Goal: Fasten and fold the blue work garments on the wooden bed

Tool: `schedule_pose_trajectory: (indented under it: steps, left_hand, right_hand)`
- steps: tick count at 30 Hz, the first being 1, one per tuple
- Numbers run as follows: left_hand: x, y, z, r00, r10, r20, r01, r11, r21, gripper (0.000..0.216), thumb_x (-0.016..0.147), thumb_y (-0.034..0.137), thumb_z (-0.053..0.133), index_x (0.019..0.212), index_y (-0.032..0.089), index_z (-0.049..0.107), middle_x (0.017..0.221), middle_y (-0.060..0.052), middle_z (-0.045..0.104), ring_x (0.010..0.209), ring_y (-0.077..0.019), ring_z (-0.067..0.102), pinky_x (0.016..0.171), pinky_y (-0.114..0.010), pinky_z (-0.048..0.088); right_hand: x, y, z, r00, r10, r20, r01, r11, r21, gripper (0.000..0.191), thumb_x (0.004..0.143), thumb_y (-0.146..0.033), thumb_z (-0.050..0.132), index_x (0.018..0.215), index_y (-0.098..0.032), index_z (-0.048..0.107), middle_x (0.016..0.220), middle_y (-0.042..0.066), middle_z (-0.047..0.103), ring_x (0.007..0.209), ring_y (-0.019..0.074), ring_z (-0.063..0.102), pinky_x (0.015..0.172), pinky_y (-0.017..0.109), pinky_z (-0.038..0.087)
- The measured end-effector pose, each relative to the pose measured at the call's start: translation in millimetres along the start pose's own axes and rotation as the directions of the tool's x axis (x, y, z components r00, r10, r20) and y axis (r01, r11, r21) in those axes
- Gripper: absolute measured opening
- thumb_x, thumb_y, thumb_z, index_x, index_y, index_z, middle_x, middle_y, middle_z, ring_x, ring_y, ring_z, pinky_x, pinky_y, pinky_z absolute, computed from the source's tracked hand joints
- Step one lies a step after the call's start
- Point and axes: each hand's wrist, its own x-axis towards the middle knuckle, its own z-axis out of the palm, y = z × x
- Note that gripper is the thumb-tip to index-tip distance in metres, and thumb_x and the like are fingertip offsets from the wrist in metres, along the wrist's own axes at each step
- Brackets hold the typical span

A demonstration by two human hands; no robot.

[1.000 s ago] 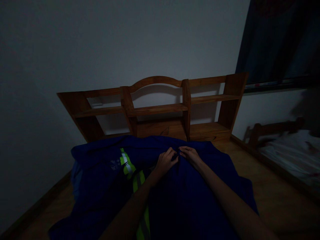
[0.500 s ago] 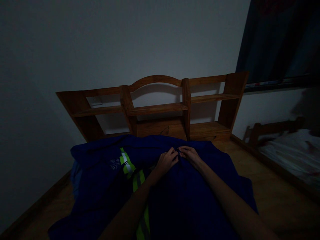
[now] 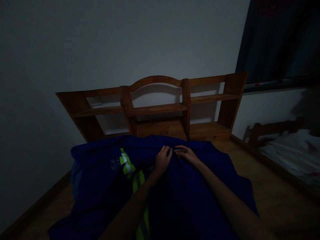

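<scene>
A dark blue work jacket (image 3: 200,193) with yellow-green and silver reflective strips lies spread out in front of me. Faint pale lettering shows on its left part. Near the jacket's upper middle, my left hand (image 3: 163,160) is closed, pinching the cloth between thumb and fingers. Close beside it on the right, my right hand (image 3: 187,154) has its thumb and fingertips drawn together on the same front edge, the other fingers bent loosely. The fingertips of both hands almost meet. Dim light hides any small fastener between them.
Behind the jacket stands a wooden headboard (image 3: 157,108) with open shelves, against a pale wall (image 3: 150,40). Bare wooden boards (image 3: 246,163) show at the right. Farther right are another wooden frame (image 3: 272,128) with white bedding (image 3: 292,150) and a dark curtained window (image 3: 280,43).
Both hands have shifted slightly left along the jacket's edge. My left hand has turned more upright, and the right fingers have stretched out a little. The jacket lies nearly the same.
</scene>
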Motion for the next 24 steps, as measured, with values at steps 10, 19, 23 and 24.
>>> schedule_pose_trajectory:
  steps: [10, 19, 23, 24]
  left_hand:
    - [7.9, -17.8, 5.6, 0.975, -0.184, 0.125, 0.202, 0.967, -0.153, 0.035, 0.09, 0.045, 0.037, 0.09, 0.02, 0.062, 0.089, -0.004, 0.068, 0.084, -0.0166, 0.062, 0.075, -0.024, 0.043]
    - [-4.6, 7.8, -11.7, 0.946, 0.076, 0.315, -0.071, 0.997, -0.028, 0.033, 0.091, 0.039, 0.036, 0.114, 0.025, 0.054, 0.086, -0.001, 0.068, 0.076, -0.0153, 0.065, 0.066, -0.022, 0.043]
    - [-9.9, 12.4, -13.6, 0.908, 0.122, 0.402, -0.145, 0.989, 0.029, 0.032, 0.091, 0.031, 0.035, 0.117, 0.029, 0.054, 0.096, -0.002, 0.069, 0.083, -0.0173, 0.065, 0.073, -0.026, 0.045]
    - [-12.3, 13.0, -14.8, 0.896, 0.131, 0.425, -0.166, 0.985, 0.047, 0.031, 0.091, 0.03, 0.034, 0.113, 0.03, 0.057, 0.094, -0.003, 0.069, 0.083, -0.0185, 0.066, 0.073, -0.028, 0.045]
  right_hand:
    - [-20.8, -37.0, -4.9, 0.881, -0.283, -0.379, 0.003, 0.805, -0.593, 0.033, 0.086, -0.037, 0.041, 0.111, -0.022, 0.056, 0.081, 0.005, 0.065, 0.073, 0.0179, 0.06, 0.074, 0.031, 0.042]
    - [-36.8, -57.1, -79.1, 0.973, -0.105, -0.205, -0.161, 0.327, -0.931, 0.027, 0.067, -0.01, 0.049, 0.083, -0.017, 0.07, 0.08, 0.008, 0.065, 0.075, 0.0171, 0.061, 0.071, 0.024, 0.042]
    - [-48.7, -56.1, -81.9, 0.996, -0.077, -0.041, -0.012, 0.344, -0.939, 0.066, 0.062, -0.004, 0.046, 0.125, -0.021, 0.051, 0.112, 0.008, 0.057, 0.097, 0.0169, 0.057, 0.087, 0.025, 0.04]
    - [-53.0, -58.3, -82.7, 0.997, -0.08, -0.008, 0.021, 0.357, -0.934, 0.073, 0.063, -0.005, 0.046, 0.134, -0.022, 0.041, 0.118, 0.008, 0.054, 0.102, 0.0177, 0.055, 0.09, 0.027, 0.038]
